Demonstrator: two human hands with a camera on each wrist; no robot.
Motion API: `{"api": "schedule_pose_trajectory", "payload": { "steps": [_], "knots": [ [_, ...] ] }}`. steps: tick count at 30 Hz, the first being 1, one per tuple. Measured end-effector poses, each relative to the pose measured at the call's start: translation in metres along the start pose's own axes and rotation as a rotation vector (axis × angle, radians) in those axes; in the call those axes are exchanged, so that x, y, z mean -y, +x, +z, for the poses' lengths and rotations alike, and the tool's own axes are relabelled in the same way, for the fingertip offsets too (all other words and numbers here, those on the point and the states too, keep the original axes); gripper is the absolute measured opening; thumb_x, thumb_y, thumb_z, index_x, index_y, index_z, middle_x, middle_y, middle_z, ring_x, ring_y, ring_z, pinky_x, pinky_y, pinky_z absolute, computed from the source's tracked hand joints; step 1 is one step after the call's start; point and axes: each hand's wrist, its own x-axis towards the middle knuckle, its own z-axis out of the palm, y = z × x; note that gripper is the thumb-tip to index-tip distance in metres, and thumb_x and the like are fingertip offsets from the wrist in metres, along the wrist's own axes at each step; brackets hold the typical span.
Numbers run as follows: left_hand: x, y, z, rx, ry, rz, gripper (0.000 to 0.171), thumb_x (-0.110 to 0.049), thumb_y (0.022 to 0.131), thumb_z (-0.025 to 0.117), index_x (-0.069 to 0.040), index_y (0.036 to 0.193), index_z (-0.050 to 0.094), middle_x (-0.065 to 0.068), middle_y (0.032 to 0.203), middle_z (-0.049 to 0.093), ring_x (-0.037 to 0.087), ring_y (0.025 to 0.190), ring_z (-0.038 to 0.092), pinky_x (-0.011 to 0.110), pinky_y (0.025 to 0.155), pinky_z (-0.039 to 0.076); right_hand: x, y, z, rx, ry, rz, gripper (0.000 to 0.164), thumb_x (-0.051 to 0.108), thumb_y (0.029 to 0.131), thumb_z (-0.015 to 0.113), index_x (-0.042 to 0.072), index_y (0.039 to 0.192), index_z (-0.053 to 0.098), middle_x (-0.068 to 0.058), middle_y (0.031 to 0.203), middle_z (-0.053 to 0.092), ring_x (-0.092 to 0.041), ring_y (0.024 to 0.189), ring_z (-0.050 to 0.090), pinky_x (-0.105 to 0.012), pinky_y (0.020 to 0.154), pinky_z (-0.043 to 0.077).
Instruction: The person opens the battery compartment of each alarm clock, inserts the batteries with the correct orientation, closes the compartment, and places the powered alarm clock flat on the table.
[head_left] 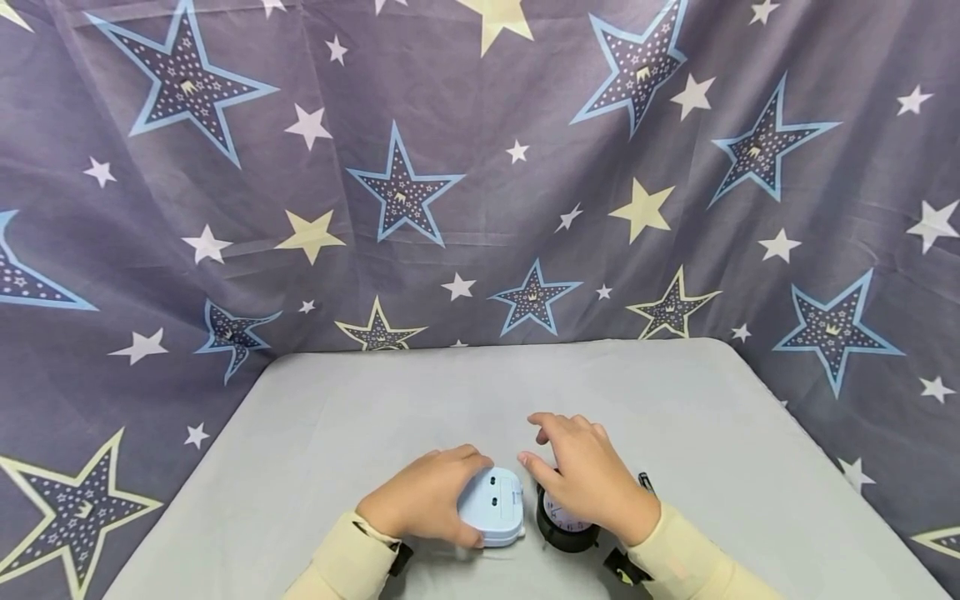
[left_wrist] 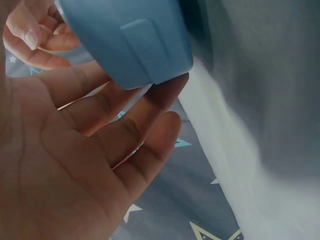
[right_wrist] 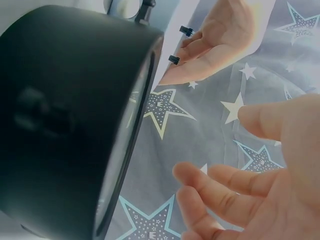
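A light blue alarm clock (head_left: 497, 510) lies face down on the table, its back with two black knobs and a battery cover turned up. My left hand (head_left: 429, 497) holds it from the left, thumb at the near edge and fingers at the far edge. In the left wrist view, fingertips touch the side of the blue clock (left_wrist: 132, 45). To the right, a round black alarm clock (head_left: 562, 533) lies with its dial up, partly hidden by my right hand (head_left: 588, 477). That hand hovers with loosely bent fingers, apart from the black clock (right_wrist: 65, 115) in the right wrist view.
Both clocks stand close together near the front of the grey-covered table (head_left: 420, 400). Behind and beside the table hangs a dark curtain (head_left: 480, 208) with stars. Black straps with small devices (head_left: 626, 568) sit at both wrists.
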Motion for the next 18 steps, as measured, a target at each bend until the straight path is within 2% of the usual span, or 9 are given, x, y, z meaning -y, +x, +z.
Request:
{"api": "schedule_pose_trajectory", "payload": {
  "steps": [5, 12, 18],
  "knots": [
    [0.001, 0.0, -0.005, -0.051, 0.015, 0.022, 0.084, -0.055, 0.053, 0.079, -0.012, 0.123, 0.059, -0.009, 0.109, 0.06, 0.003, 0.09, 0.055, 0.028, 0.083, 0.048, 0.0, 0.0, -0.001, 0.0, -0.001, 0.003, 0.048, 0.051, 0.09, 0.057, 0.021, 0.127, 0.057, 0.012, 0.096, 0.064, -0.01, 0.087, 0.053, -0.035, 0.079, 0.038],
    [0.002, 0.001, -0.009, -0.087, 0.025, 0.031, 0.08, -0.055, 0.054, 0.077, -0.015, 0.121, 0.06, -0.01, 0.11, 0.06, 0.005, 0.093, 0.055, 0.032, 0.085, 0.047, 0.0, 0.0, 0.0, -0.002, -0.007, 0.007, 0.046, 0.051, 0.089, 0.057, 0.022, 0.126, 0.057, 0.015, 0.097, 0.062, -0.009, 0.088, 0.05, -0.034, 0.079, 0.036],
    [0.003, 0.001, -0.013, -0.168, 0.024, 0.052, 0.077, -0.054, 0.052, 0.077, -0.019, 0.118, 0.059, -0.01, 0.108, 0.06, 0.006, 0.092, 0.053, 0.031, 0.082, 0.046, 0.0, -0.001, 0.001, -0.01, -0.009, 0.004, 0.045, 0.05, 0.089, 0.058, 0.022, 0.124, 0.058, 0.015, 0.097, 0.062, -0.009, 0.087, 0.05, -0.034, 0.078, 0.036]
  ]
}}
